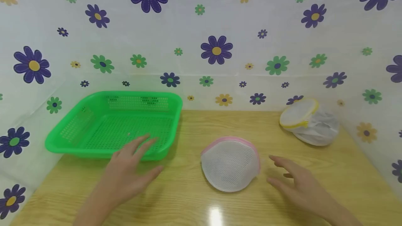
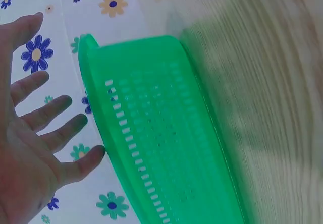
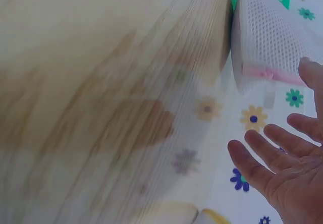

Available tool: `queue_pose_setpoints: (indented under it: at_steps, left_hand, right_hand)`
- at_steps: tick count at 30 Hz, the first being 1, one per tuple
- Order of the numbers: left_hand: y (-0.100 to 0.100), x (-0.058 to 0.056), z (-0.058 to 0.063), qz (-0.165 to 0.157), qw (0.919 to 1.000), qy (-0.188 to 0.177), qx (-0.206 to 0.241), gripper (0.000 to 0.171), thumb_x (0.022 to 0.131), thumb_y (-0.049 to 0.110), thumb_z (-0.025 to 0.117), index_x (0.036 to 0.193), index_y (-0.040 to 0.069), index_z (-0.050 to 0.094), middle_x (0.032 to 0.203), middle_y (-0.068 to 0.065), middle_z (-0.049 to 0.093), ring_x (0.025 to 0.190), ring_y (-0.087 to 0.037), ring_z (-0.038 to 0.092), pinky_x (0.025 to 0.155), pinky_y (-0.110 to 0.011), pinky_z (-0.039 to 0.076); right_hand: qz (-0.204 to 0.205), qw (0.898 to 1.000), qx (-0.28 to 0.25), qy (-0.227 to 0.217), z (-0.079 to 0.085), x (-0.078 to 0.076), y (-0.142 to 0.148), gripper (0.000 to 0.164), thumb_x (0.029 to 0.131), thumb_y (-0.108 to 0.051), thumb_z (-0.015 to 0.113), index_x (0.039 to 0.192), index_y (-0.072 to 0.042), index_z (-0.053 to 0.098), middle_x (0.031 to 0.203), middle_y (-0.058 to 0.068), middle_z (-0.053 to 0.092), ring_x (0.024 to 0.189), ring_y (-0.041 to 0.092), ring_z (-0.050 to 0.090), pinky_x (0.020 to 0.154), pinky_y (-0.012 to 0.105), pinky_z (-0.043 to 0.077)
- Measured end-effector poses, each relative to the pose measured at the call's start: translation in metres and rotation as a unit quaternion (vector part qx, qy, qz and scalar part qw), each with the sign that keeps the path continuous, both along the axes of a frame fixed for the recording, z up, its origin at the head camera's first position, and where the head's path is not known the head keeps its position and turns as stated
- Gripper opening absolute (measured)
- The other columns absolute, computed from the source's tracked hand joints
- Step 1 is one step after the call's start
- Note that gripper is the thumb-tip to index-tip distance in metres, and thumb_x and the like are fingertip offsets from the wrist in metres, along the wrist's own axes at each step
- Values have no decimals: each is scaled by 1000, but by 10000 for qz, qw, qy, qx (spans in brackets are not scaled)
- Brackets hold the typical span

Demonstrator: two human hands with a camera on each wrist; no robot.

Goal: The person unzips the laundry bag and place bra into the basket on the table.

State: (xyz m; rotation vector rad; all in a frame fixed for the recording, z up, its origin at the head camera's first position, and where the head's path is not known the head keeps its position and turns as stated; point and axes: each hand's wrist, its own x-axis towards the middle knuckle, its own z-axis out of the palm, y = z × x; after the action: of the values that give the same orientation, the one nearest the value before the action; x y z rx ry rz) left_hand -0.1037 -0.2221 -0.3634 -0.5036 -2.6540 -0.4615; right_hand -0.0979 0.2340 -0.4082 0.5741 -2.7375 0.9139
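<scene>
Far left: green basket (image 1: 138, 95), upright on the wood-grain tabletop (image 1: 193, 125), backed up near the flowered sheet (image 1: 188, 44); standing flat on its base, it looks placed so that its mouth faces up and the left arm can get to it easily. Next, left hand (image 1: 129, 172), over the basket's near right corner in the head view; fingers spread, thumb well out, nothing in the grip. Left wrist view puts the little finger across the rim's outline; contact or mere overlap, cannot tell. Centre: white mesh bag with pink edging (image 1: 230, 166), lying on the tabletop between the two hands, pink trim along its far and right sides; the spot seems chosen to suit either arm. It keeps a full, rounded form, probably from stiff padding. Right hand (image 1: 296, 180) just beside it, a gap showing in the head view; fingers extended and apart, holding nothing, the palm perhaps turned inward to face the bag. Far right: yellow-edged white bag (image 1: 317, 130), well apart near the back, slumped with its round end tipped up, likely because its sides are soft.
</scene>
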Motion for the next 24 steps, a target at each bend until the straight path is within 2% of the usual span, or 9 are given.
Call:
queue_pose_setpoints:
  at_steps: [4,8,14,20,24]
  left_hand:
    - [9,-3,-2,-170,9998,-29,37,70,85,43,81,147,24,54,150,-9,54,134,-36,55,99,-68,44]
    - [17,-4,-4,-419,9990,170,21,68,84,38,82,145,22,57,148,-10,56,131,-37,58,99,-65,46]
    - [35,-3,-1,-884,9948,496,-121,63,84,33,82,141,21,60,142,-9,61,128,-31,61,96,-62,51]
    - [58,-2,2,-1252,9910,340,-332,57,87,34,80,140,23,61,142,-4,63,130,-25,61,96,-57,53]
    - [74,-4,-1,-1518,9875,258,-351,52,89,32,79,137,20,63,139,-3,65,126,-22,63,95,-52,55]
  right_hand:
    - [144,9988,-422,-183,1,-9,-15,49,95,-28,74,140,-14,61,137,5,67,116,26,69,84,33,61]
    - [283,9975,-604,-212,2,-18,-27,45,96,-28,72,139,-16,62,134,3,70,116,23,69,83,34,62]
    - [325,9943,-929,-413,4,-30,-41,41,96,-25,73,134,-11,65,125,5,74,112,16,69,81,31,62]
    - [108,9892,-1153,-897,5,-33,-49,34,99,-28,69,128,-11,68,118,5,76,105,16,71,80,26,60]
    - [157,9849,-1273,-1160,6,-36,-52,30,102,-30,64,125,-11,70,118,5,76,108,19,70,81,26,59]
